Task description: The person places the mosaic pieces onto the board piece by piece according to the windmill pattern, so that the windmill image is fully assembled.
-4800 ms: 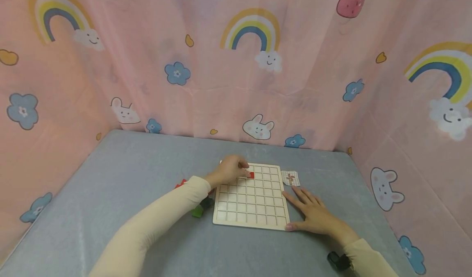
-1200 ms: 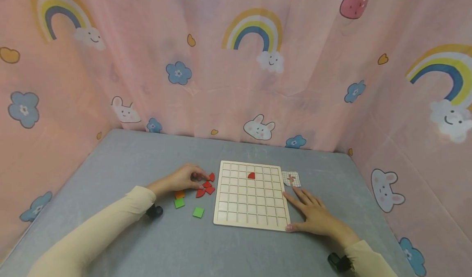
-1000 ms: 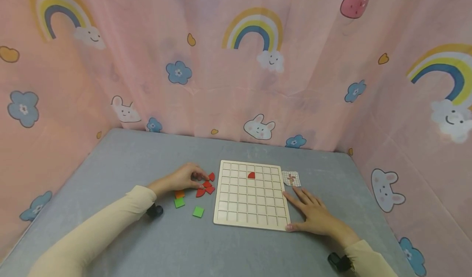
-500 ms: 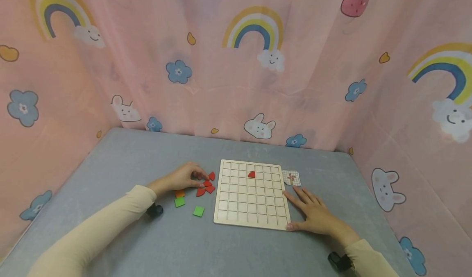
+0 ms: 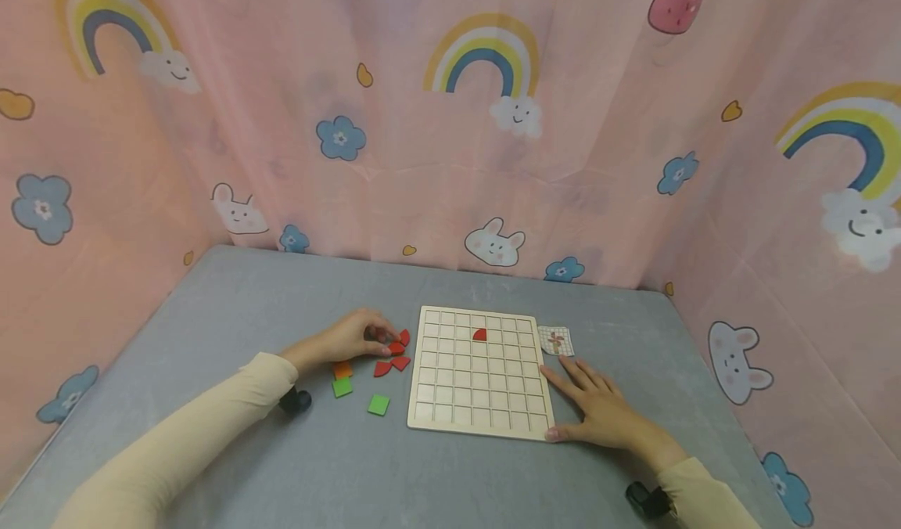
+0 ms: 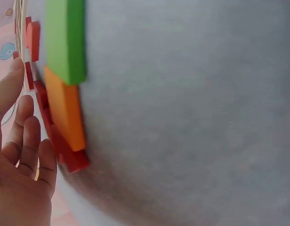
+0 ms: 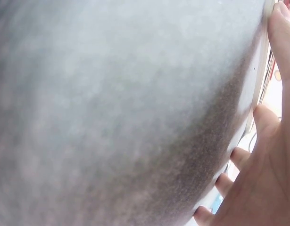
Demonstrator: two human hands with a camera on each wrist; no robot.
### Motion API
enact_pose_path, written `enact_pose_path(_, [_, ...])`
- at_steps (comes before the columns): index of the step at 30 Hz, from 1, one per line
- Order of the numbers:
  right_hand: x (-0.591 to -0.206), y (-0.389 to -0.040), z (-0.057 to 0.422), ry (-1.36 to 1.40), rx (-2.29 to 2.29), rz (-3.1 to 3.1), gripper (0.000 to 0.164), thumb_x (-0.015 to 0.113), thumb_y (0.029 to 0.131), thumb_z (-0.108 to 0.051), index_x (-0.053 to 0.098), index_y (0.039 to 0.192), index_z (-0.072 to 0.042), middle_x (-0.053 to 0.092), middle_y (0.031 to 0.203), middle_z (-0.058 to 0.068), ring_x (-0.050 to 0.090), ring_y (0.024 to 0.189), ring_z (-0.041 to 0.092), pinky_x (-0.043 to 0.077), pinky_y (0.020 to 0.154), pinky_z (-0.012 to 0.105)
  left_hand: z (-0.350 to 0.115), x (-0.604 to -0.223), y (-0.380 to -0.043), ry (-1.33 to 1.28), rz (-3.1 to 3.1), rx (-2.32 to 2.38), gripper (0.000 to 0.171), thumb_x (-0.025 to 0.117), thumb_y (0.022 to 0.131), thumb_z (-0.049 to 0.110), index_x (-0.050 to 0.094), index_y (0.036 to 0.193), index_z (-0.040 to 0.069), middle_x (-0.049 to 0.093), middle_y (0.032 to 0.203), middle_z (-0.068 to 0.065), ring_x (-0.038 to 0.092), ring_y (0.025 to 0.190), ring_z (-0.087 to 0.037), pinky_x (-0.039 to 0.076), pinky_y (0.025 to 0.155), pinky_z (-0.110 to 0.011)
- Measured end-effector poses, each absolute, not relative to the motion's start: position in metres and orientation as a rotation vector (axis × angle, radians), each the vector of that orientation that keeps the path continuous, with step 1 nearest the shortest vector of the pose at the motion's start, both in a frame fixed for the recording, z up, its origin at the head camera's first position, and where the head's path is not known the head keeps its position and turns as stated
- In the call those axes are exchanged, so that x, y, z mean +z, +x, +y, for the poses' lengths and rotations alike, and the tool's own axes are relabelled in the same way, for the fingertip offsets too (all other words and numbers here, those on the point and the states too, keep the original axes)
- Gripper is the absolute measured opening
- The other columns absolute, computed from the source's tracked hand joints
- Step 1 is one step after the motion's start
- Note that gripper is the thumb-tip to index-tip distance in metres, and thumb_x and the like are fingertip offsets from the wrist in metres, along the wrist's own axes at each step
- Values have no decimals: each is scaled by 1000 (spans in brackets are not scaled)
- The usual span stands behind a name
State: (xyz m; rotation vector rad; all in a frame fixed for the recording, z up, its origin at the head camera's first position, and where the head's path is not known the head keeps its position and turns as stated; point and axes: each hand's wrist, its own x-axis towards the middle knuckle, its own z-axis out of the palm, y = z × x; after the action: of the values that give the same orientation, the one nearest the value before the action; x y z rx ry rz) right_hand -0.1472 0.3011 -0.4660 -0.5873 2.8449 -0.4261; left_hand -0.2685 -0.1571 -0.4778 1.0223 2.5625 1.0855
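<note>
In the head view my left hand (image 5: 354,336) is over loose red pieces left of the board, its thumb and forefinger at the edges of a red quarter-circle tile (image 5: 396,348). The left wrist view shows the thumb and fingers curved towards the red pieces. A pale wooden grid board (image 5: 479,372) lies flat, with one red quarter-circle tile (image 5: 480,335) in an upper cell. My right hand (image 5: 598,412) rests with spread fingers along the board's right edge, thumb at its lower right corner; the right wrist view shows fingertips down on the table.
Other red tiles (image 5: 382,368) lie just below the left hand. An orange square tile (image 5: 342,370) and green square tiles (image 5: 378,405) are nearer me. A small pattern card (image 5: 556,341) sits right of the board. A pink printed curtain (image 5: 394,200) surrounds the grey table (image 5: 296,466).
The left hand has moved from the board back to the loose pieces, leaving the red tile in the grid. Just now one loose red tile shifted slightly away at its fingertips. The right hand stays put.
</note>
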Motion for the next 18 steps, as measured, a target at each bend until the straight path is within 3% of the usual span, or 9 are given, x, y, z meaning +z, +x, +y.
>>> enact_pose_path(8, [-468,-148,302,-575,-425,2854,108,80,80,-69,38,165,-18,25,172,25,21,155,55,20,116,78,-143,-462,-271,1080,2580,992,25,81,94,12,80,119,10,73,109,0,61,104,-18,52,99,-42])
enact_pose_path(14, [-467,-148,301,-559,-423,2845,107,80,81,-68,37,166,-19,24,172,25,20,155,56,20,115,79,-119,-458,-283,1285,2630,781,22,82,95,19,80,117,19,66,100,4,56,98,-14,50,89,-34])
enact_pose_path(18, [-468,-148,301,-546,-429,2839,108,79,81,-70,37,166,-19,24,172,24,20,156,56,19,116,80,-97,-455,-291,1393,2617,703,21,77,98,13,80,117,21,65,102,1,54,98,-14,49,86,-31])
